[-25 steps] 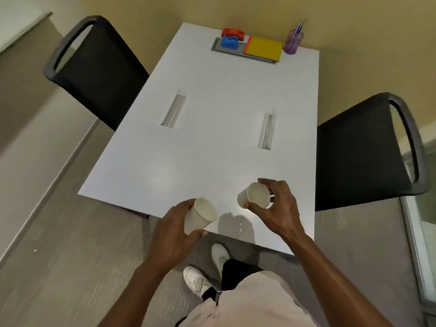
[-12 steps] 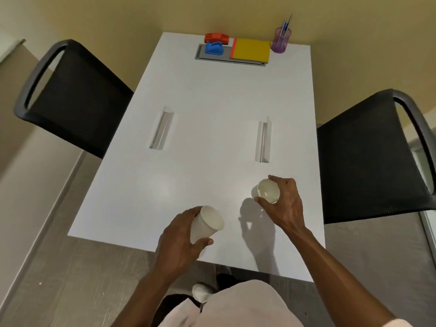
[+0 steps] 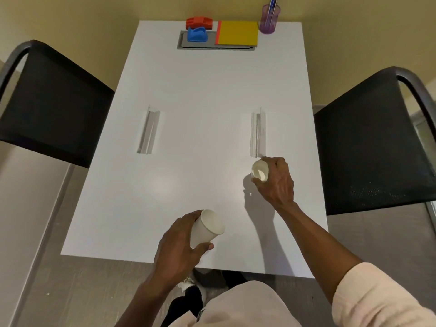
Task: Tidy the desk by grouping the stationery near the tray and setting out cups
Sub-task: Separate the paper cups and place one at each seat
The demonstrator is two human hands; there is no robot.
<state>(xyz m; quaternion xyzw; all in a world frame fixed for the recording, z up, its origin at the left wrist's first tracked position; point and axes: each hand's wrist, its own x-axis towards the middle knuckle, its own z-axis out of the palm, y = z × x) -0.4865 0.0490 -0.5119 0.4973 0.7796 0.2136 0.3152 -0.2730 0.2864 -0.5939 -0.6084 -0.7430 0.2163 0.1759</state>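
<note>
Head view shows you a white desk (image 3: 212,95) pushed against a yellow wall (image 3: 94,10), with a black chair (image 3: 54,102) on the left and another black chair (image 3: 368,142) on the right. Your left hand (image 3: 179,246) grips a white paper cup (image 3: 207,227) over the near edge, tilted. Your right hand (image 3: 276,180) wraps a second paper cup (image 3: 259,169) just below the right desk slot (image 3: 258,132). At the far edge, the grey tray (image 3: 195,45) holds a blue tape dispenser (image 3: 197,34) and a yellow notebook (image 3: 238,33); a red stapler (image 3: 199,21) sits just behind, a purple pen cup (image 3: 270,18) beside.
</note>
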